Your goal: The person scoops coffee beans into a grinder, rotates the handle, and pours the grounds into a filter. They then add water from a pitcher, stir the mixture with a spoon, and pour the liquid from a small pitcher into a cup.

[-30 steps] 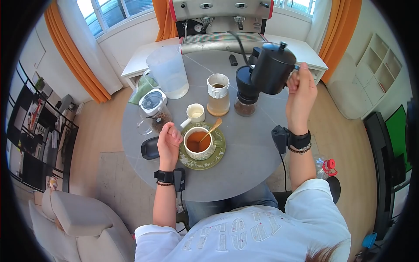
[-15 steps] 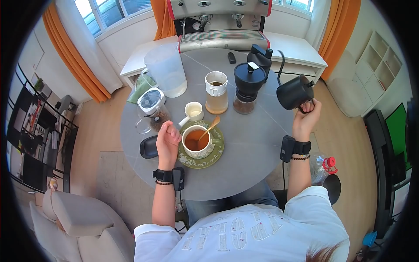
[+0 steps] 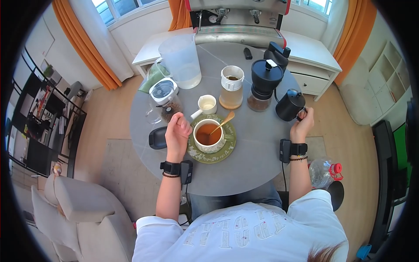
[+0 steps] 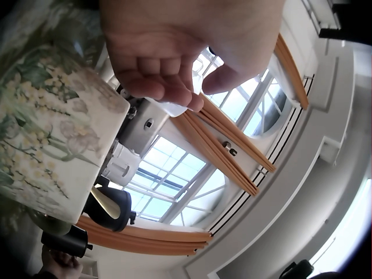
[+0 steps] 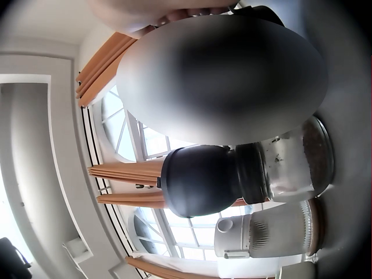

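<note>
My right hand grips the handle of a black gooseneck kettle at the right side of the grey round table. The kettle's body fills the top of the right wrist view, blurred. Just left of it stands a black coffee grinder with ground coffee in its glass base. My left hand is raised beside a floral cup, its fingers loosely curled and holding nothing. Brown liquid and a gold spoon are in the cup, which sits on a green saucer.
A glass brewer with a pale sleeve stands mid-table, near a small white pitcher. Farther left are a jar of coffee beans, a large plastic jug and a black dish. An espresso machine stands behind the table.
The kettle has moved from in front of the grinder to the right and lower, toward the table's right edge. My left hand has stayed beside the cup. The head view has shifted slightly.
</note>
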Available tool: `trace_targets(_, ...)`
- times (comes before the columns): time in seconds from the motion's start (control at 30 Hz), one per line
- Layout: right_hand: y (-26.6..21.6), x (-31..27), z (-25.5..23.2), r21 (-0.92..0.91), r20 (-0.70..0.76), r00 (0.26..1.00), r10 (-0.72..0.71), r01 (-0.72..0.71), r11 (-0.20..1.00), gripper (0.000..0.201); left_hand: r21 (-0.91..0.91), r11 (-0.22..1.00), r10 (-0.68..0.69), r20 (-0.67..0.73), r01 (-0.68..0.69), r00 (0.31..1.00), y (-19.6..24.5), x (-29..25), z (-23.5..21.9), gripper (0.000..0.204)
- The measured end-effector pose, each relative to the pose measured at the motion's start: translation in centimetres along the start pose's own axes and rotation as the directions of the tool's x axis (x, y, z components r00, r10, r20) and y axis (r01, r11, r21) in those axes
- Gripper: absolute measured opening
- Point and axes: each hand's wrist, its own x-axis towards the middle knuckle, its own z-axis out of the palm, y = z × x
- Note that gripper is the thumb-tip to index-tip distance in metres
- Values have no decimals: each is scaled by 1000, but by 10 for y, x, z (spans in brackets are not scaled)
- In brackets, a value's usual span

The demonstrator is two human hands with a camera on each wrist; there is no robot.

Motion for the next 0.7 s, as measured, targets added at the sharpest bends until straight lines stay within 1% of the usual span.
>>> trace_targets(0.07, 4, -1, -2, -11, -10, 1000, -7, 7, 1000, 31, 5, 1000, -8, -9, 8, 1000, -1, 0, 0, 21)
trace_targets(0.17, 10, 0, -9, -80, -1, 1000, -10, 10, 997, 30, 6, 1000, -12, -15, 12, 1000, -2, 0, 0, 21)
trace_targets(0.27, 13, 2, -15, -129, 87, 996, -25, 36, 991, 25, -1, 1000, -11, -11, 11, 1000, -1, 0, -1, 21)
trace_targets(0.37, 14, 5, -20, -290, 106, 994, -41, 70, 955, 15, -4, 1000, -14, -5, 14, 1000, -1, 1, 0, 21)
trace_targets(0.4, 13, 4, -18, -328, 67, 990, -125, 140, 934, 12, -2, 1000, -13, -5, 13, 1000, 0, 1, 0, 21)
trace_targets(0.47, 11, -1, -12, -410, 2, 957, -291, 266, 872, 12, -12, 1000, -17, 2, 17, 1000, -1, 1, -1, 21)
trace_targets(0.5, 4, -8, -7, -404, 57, 917, -395, 383, 831, 12, -15, 1000, -18, 6, 19, 1000, 0, 1, -1, 21)
trace_targets(0.57, -19, -28, 6, -366, 163, 794, -585, 600, 712, 12, -39, 998, -39, 21, 40, 999, 2, 1, -3, 20)
trace_targets(0.6, -29, -43, 11, -337, 287, 829, -480, 556, 760, 11, -48, 997, -52, 30, 53, 998, 3, 0, -5, 20)
trace_targets(0.63, -38, -61, 18, -313, 406, 836, -370, 507, 803, 11, -52, 997, -56, 22, 57, 998, 3, -1, -5, 20)
trace_targets(0.67, -43, -76, 23, -295, 518, 815, -258, 454, 841, 11, -57, 996, -60, 18, 61, 998, 3, -1, -4, 20)
trace_targets(0.7, -43, -86, 27, -414, 648, 761, -32, 387, 824, 13, -64, 996, -64, 14, 65, 998, 2, -1, -4, 20)
